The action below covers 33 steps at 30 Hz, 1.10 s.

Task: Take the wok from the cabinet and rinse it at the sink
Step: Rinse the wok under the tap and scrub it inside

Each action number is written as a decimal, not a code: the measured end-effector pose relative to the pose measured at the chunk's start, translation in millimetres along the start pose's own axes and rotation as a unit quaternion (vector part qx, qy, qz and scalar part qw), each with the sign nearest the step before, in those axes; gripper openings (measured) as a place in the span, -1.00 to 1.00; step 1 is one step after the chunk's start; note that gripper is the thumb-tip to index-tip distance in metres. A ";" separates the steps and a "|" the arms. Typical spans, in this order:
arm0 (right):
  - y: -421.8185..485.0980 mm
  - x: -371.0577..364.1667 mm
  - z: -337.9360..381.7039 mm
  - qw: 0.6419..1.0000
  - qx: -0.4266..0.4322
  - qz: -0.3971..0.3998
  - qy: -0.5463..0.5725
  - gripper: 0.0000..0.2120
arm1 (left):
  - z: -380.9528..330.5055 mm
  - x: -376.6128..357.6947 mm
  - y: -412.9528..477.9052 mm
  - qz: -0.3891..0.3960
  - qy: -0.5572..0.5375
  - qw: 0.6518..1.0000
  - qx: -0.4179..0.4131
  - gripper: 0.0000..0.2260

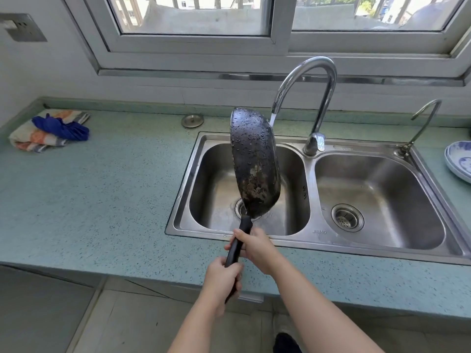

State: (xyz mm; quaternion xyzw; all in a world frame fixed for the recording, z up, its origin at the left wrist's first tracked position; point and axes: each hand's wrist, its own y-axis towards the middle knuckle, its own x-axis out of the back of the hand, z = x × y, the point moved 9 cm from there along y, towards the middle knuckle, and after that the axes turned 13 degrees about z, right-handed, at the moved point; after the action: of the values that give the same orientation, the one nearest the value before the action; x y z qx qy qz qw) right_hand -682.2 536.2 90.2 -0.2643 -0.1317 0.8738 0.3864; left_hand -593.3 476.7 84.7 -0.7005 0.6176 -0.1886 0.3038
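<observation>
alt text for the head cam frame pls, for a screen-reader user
Both hands, left hand below right hand, grip the handle of a wet black wok held tilted on edge over the left basin of a double sink, water running from the tall faucet behind it.

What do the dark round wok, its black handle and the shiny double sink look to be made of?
The dark round wok looks like seasoned iron or carbon steel: matte black, patchy wear, water beading on it. Its black handle, gripped by the left hand and right hand, seems plastic, smooth and dull. The shiny double sink is apparently brushed stainless steel, grey with soft reflections.
</observation>
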 end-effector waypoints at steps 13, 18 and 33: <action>5.9 -25.9 -5.3 0.992 -0.009 0.078 0.097 -0.71 | -14.5 11.2 -10.4 -0.067 0.094 0.993 0.001 -0.86; 3.5 -26.7 -16.0 0.985 -0.008 0.067 0.161 -0.70 | -20.1 9.7 -14.0 -0.092 0.162 0.982 -0.017 -0.81; -11.4 -13.3 -23.5 0.972 -0.031 0.021 0.231 -0.60 | -23.7 -8.8 -5.6 -0.088 0.264 0.960 -0.029 -0.92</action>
State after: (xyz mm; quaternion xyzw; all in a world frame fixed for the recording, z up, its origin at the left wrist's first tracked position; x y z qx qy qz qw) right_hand -654.5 534.4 80.5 -0.4738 -0.0604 0.7925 0.3792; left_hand -605.7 481.0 107.0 -0.6858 0.6171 -0.3747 0.0917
